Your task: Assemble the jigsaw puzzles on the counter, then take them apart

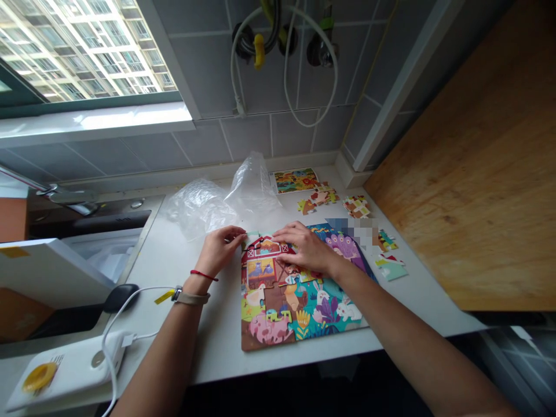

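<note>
A colourful jigsaw puzzle (278,301) with a red barn, a pink pig and white rabbits lies flat on the white counter. At its top left corner, my left hand (220,246) has thumb and fingertips pinched together at a small pale green piece on the edge. My right hand (306,248) rests over the upper middle of the puzzle, beside the barn roof, its fingers bent and pointing left. Whether anything is under those fingers is hidden. Loose pieces (391,267) lie to the right of the puzzle.
Crumpled clear plastic (204,205) lies behind my left hand. Further back are a picture card (295,180) and more joined pieces (357,206). A sink (99,243) is at the left, with a white power strip (69,370) and cable before it. A wooden panel (469,174) stands right.
</note>
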The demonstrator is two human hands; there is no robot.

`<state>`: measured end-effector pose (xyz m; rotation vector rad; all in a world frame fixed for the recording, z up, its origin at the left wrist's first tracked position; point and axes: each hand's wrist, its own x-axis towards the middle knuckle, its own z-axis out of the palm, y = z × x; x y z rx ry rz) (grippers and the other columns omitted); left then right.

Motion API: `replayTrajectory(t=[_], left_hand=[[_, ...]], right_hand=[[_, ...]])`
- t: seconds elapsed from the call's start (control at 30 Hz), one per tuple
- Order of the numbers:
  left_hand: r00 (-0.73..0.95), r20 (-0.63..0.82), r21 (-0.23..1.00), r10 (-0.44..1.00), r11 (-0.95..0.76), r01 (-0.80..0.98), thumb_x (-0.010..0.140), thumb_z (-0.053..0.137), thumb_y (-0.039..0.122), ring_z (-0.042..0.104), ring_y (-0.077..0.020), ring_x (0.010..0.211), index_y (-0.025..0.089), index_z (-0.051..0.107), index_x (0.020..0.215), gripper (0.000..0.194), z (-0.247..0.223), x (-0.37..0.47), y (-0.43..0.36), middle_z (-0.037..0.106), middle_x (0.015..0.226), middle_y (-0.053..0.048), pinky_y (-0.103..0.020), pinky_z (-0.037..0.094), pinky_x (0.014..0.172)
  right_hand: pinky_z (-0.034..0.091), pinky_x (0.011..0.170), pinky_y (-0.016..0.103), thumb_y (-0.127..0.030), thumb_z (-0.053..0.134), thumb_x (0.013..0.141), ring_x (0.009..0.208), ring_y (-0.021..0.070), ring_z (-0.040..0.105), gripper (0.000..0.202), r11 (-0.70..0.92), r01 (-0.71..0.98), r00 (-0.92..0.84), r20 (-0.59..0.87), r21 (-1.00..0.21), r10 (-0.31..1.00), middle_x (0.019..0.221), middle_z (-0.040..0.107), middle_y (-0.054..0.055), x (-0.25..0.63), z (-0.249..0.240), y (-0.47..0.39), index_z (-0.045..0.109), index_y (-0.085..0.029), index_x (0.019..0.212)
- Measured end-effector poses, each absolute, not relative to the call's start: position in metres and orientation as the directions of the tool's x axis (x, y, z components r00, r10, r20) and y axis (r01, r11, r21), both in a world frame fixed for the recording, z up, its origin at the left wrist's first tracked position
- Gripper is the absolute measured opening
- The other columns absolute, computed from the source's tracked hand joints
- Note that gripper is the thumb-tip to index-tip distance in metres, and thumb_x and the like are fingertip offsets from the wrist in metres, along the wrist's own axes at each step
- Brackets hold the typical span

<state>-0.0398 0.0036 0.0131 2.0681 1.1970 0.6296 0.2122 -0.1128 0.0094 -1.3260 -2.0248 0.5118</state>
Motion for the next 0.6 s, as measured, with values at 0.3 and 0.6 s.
replayTrajectory(t=[0.3,0.6], left_hand=[[0.487,0.043,0.715,0.872,-0.368,0.595,0.084,0.063,0.046,0.069,-0.0205,0.074,0.021,0.077,0.092,0.029,0.0091,-0.0410,0.0046,0.076,0.082,-0.005,-0.032,0.052,0.071],[0.589,0.123,0.628,0.799,-0.522,0.577,0.092,0.066,0.043,0.067,-0.0201,0.080,0.024,0.081,0.096,0.024,0.0040,-0.0406,0.0037,0.071,0.098,-0.007,-0.034,0.054,0.075]], right_hand=[[0.042,0.117,0.053,-0.039,0.084,0.085,0.144,0.0309,0.045,0.051,0.396,0.673,-0.330,0.225,-0.625,0.917,0.142,0.068,0.007,0.2112,0.0084,-0.1155,0.071,-0.029,0.133],[0.038,0.120,0.053,-0.036,0.085,0.083,0.146,0.0326,0.043,0.048,0.386,0.704,-0.370,0.156,-0.597,0.916,0.147,0.064,0.006,0.2120,0.0070,-0.1142,0.074,-0.026,0.129]])
